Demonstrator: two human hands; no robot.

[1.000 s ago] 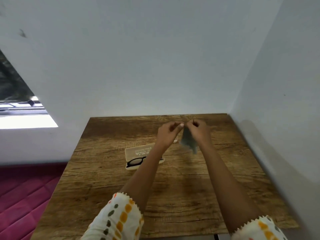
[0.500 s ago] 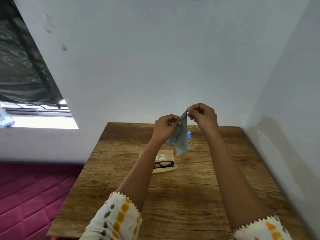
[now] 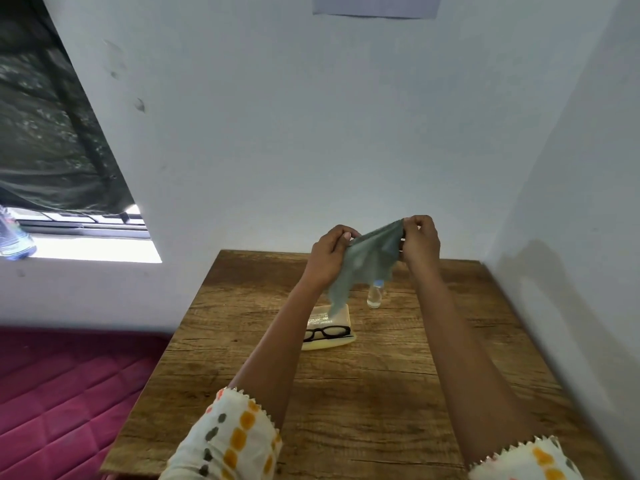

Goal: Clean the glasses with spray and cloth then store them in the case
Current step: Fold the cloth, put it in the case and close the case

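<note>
A grey-green cleaning cloth (image 3: 369, 263) hangs stretched in the air between my two hands. My left hand (image 3: 327, 256) pinches one corner and my right hand (image 3: 420, 242) pinches the opposite corner, both raised above the far part of the wooden table (image 3: 381, 393). Below them black-framed glasses (image 3: 327, 332) lie across a pale yellow case (image 3: 341, 323) in the middle of the table. A small clear spray bottle (image 3: 375, 295) with a blue top stands just right of the case; the cloth hides part of it.
The table sits in a corner, with a white wall behind it and another along its right side. A magenta quilted mattress (image 3: 62, 393) lies lower to the left. A window (image 3: 69, 237) with a dark curtain is at the far left.
Both hands have risen and moved apart, so the bunched cloth is now spread out between them. The camera has tilted up, which brings the spray bottle into sight.
</note>
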